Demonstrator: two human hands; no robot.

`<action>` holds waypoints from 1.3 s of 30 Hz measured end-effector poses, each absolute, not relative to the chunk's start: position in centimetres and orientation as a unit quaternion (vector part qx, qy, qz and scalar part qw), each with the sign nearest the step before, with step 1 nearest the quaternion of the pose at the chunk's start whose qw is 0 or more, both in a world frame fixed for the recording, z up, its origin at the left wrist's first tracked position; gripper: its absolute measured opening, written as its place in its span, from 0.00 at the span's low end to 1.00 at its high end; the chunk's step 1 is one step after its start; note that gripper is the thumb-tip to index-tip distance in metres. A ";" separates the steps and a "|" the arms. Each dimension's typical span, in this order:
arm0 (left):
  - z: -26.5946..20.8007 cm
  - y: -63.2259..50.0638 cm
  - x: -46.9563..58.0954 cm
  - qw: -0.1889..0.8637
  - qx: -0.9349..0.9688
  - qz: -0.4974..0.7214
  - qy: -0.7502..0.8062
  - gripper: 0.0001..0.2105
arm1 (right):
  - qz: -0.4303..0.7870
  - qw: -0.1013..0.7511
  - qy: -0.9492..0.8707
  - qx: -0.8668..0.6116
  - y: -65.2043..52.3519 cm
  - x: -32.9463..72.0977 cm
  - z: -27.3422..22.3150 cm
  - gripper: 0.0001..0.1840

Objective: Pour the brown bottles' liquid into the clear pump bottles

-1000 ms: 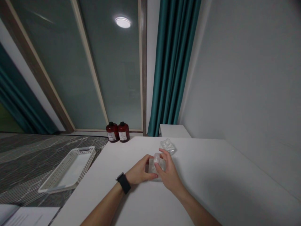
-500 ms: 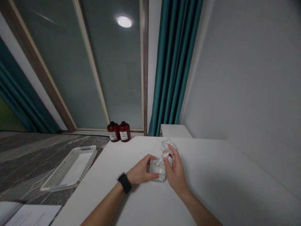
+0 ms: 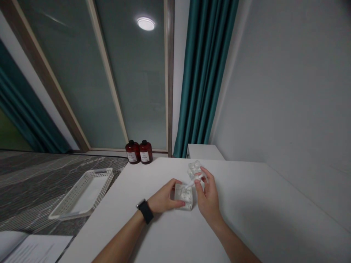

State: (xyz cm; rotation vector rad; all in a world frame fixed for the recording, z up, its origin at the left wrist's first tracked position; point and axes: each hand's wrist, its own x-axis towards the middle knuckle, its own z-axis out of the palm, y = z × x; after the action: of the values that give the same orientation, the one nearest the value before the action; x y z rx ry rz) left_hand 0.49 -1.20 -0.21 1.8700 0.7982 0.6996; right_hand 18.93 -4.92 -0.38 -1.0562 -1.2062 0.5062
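Note:
A small clear square box (image 3: 183, 197) rests on the white table, with pale, tangled-looking contents I cannot make out. My left hand (image 3: 166, 199), with a dark watch on the wrist, grips the box between thumb and fingers from its left side. Pinched in my right hand (image 3: 207, 195) is a slender white item (image 3: 192, 183), whose lower end reaches over the box's far edge; its exact kind is unclear. Just beyond it stands a second clear, lumpy container (image 3: 194, 168), partly behind my right fingers.
Two dark red-brown bottles (image 3: 145, 152) with white labels stand at the table's far left corner. Lower left, a white perforated basket (image 3: 61, 206) sits beside the table (image 3: 175, 237), near an open booklet (image 3: 44, 248). A white cabinet (image 3: 204, 151) stands behind the table.
My right hand has moved slightly right, drawing the white item away from the box, so more of its length shows. My left hand still holds the box in place.

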 end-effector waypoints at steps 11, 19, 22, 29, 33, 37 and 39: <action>-0.3 -1.2 0.4 0.476 0.765 0.289 0.323 0.25 | 0.279 0.682 -0.490 -0.466 -4.5 19.1 0.1 0.25; -0.3 -1.2 0.4 0.468 0.771 0.288 0.322 0.24 | 0.291 0.683 -0.485 -0.463 -4.2 19.3 -0.5 0.25; -0.2 -1.3 0.4 0.470 0.770 0.286 0.322 0.24 | 0.293 0.680 -0.493 -0.458 -4.2 19.3 -0.6 0.25; -0.1 -1.3 0.5 0.471 0.770 0.272 0.332 0.25 | 0.297 0.657 -0.515 -0.464 -3.9 19.8 -0.8 0.25; -0.1 -1.3 0.5 0.468 0.771 0.278 0.330 0.24 | 0.269 0.632 -0.531 -0.497 -3.7 20.4 -0.5 0.25; 0.0 -1.3 0.5 0.474 0.769 0.277 0.326 0.24 | 0.253 0.631 -0.536 -0.500 -3.8 20.6 -0.3 0.25; 0.1 -1.4 0.6 0.472 0.770 0.281 0.325 0.24 | 0.258 0.646 -0.525 -0.491 -3.9 20.6 -0.2 0.27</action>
State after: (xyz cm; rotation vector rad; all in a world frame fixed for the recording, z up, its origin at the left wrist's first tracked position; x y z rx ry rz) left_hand 0.58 -1.43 0.06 1.8857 0.7950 0.6879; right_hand 20.57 -3.93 -0.25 -1.1169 -1.1952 0.5864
